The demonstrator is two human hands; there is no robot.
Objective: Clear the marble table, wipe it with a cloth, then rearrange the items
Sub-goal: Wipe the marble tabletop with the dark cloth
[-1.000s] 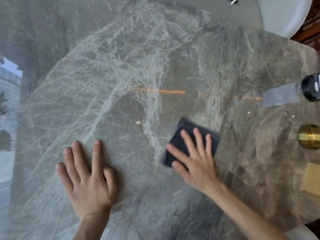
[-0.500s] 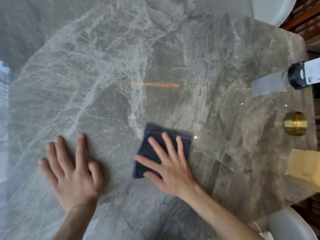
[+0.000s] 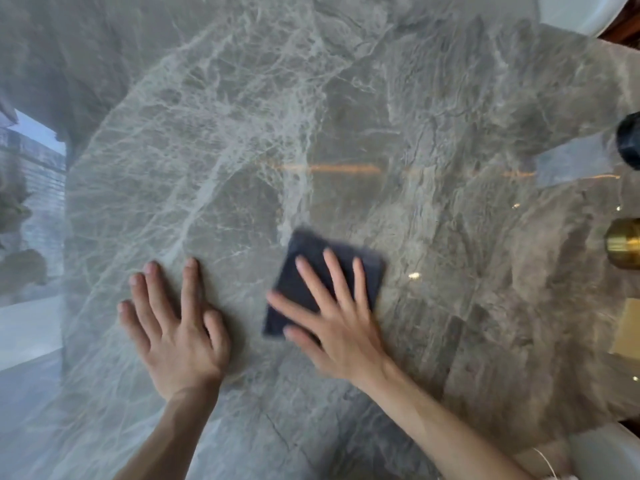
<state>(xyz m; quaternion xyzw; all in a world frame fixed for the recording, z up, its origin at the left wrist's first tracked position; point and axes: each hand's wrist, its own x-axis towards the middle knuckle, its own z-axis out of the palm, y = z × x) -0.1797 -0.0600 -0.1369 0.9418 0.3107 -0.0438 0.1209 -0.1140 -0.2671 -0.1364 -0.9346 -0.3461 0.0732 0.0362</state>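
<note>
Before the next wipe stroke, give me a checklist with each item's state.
1. Right hand flat on the dark cloth, fingers spread: ok.
2. Left hand braced flat on the marble table, clear of the cloth: ok.
3. Cloth folded and lying flat: ok, though its edges are blurred.
4. Centre of the table free of items: ok.
5. Right edge cleared: not ok; a brass object, a black object and a yellow item sit there.
6. Surface already clean: cannot tell.
</note>
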